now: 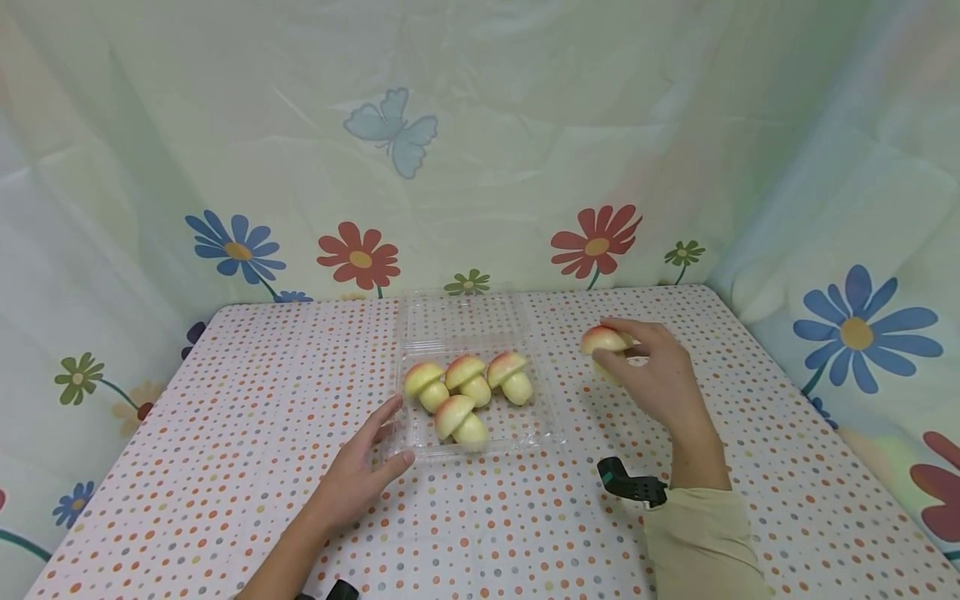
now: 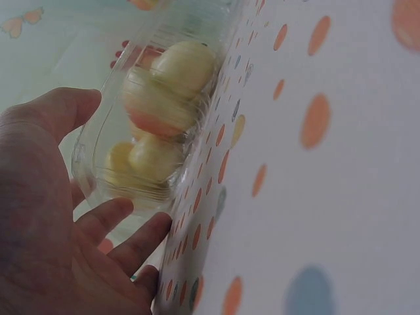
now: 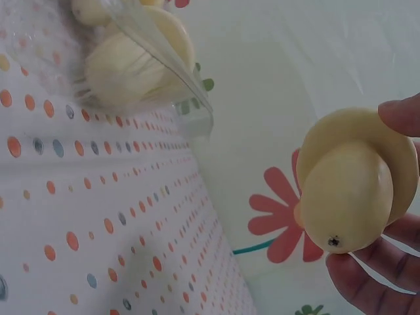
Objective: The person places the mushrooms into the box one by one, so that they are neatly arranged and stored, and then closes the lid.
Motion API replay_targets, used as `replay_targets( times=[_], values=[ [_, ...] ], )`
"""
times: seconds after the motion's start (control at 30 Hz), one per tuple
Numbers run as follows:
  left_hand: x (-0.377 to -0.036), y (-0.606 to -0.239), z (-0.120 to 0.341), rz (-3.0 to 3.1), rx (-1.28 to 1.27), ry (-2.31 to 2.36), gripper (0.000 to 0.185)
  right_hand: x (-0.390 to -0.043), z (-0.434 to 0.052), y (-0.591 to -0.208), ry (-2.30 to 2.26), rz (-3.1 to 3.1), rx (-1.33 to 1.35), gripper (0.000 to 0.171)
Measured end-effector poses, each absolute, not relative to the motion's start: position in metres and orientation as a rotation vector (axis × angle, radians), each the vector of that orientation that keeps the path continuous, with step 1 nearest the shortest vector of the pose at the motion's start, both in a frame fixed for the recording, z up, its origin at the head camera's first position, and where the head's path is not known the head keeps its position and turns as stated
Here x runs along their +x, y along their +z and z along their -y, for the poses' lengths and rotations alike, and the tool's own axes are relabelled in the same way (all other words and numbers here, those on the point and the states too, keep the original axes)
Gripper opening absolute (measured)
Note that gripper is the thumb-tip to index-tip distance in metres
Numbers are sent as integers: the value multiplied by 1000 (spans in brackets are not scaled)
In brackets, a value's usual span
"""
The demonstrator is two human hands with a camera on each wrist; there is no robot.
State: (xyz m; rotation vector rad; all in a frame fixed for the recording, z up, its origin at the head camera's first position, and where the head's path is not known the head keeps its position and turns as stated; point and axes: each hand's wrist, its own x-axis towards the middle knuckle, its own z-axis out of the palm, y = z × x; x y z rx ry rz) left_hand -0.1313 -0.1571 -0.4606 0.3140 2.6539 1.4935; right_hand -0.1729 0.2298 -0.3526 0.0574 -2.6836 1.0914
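Observation:
My right hand [image 1: 652, 367] grips a toy mushroom [image 3: 348, 190] with a red-and-yellow cap by the cap, held up to the right of a clear plastic box [image 1: 517, 442]. Its pale stem faces the right wrist camera. Four similar ones lie tilted in the box: a front mushroom [image 1: 457, 421] and three in a row behind it, the rightmost mushroom [image 1: 512, 379] among them. At the box's left front corner is my left hand [image 1: 360, 467], fingers spread and relaxed, the fingertips right at the box wall.
The box's clear lid [image 1: 461, 317] is folded back toward the rear curtain [image 1: 480, 167]. Beneath everything lies a dotted tablecloth [image 1: 247, 467]. Flowered curtains also stand along both sides of the table.

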Motion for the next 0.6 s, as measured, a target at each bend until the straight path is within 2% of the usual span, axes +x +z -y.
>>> replay_targets(
  times=[0.6],
  values=[
    [-131, -460, 157, -2652, 294, 1497, 78, -175, -206, -351, 1103, 2710, 232, 48]
  ],
)
